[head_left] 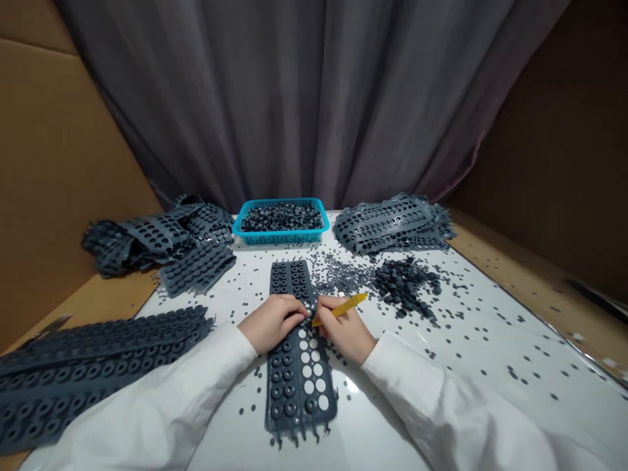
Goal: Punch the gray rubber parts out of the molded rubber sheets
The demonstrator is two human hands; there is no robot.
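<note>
A long dark grey rubber strip with rows of ring-shaped parts lies lengthwise on the white table in front of me; several holes in its right column show white where rings are gone. My left hand rests on the strip's middle, fingers curled and pressing it down. My right hand is closed on a yellow stick tool, whose tip touches the strip beside my left fingertips. Both arms wear white sleeves.
A blue basket full of dark rings stands at the back centre. Piles of rubber strips lie at back left, front left and back right. A heap of loose rings and scattered bits cover the table. Cardboard walls and a grey curtain surround it.
</note>
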